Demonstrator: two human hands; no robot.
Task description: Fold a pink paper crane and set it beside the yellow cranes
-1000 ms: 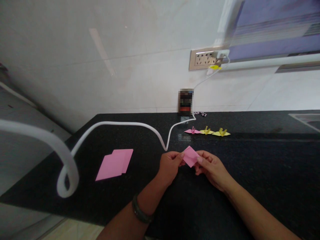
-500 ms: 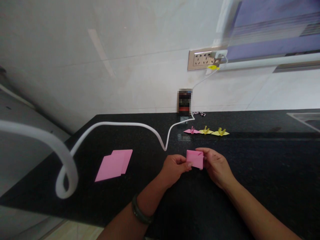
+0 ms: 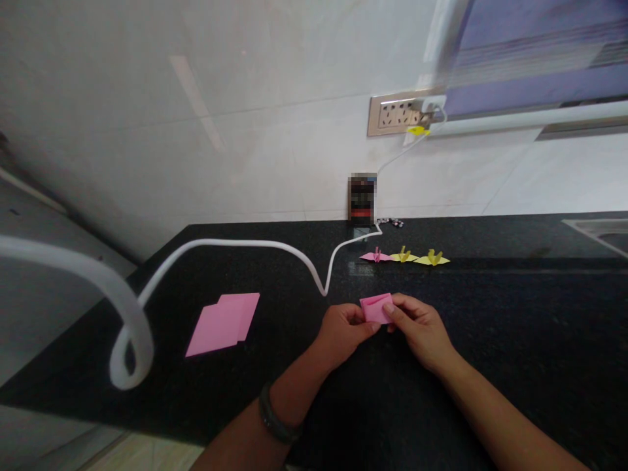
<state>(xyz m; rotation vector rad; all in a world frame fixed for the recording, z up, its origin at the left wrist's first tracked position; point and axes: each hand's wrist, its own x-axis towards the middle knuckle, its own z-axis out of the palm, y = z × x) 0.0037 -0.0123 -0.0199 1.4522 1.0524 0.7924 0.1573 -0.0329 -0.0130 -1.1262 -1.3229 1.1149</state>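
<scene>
Both my hands hold a small folded pink paper (image 3: pixel 376 308) just above the black countertop (image 3: pixel 490 314). My left hand (image 3: pixel 343 330) pinches its left lower edge with thumb and fingers closed. My right hand (image 3: pixel 419 327) pinches its right side, fingers curled round it. The paper's top fold gapes slightly open. A dark band sits on my left wrist.
Flat pink paper sheets (image 3: pixel 224 322) lie to the left. A pink crane (image 3: pixel 377 256) and two yellow cranes (image 3: pixel 419 258) stand behind. A white cable (image 3: pixel 235 243) loops across from a blurred device (image 3: pixel 362 199) below a wall socket (image 3: pixel 400 116). A sink edge (image 3: pixel 596 229) is far right.
The pink paper turned from a tilted diamond to a flat rectangle and now looks shorter, its top fold opening. Both hands drew slightly closer together on it.
</scene>
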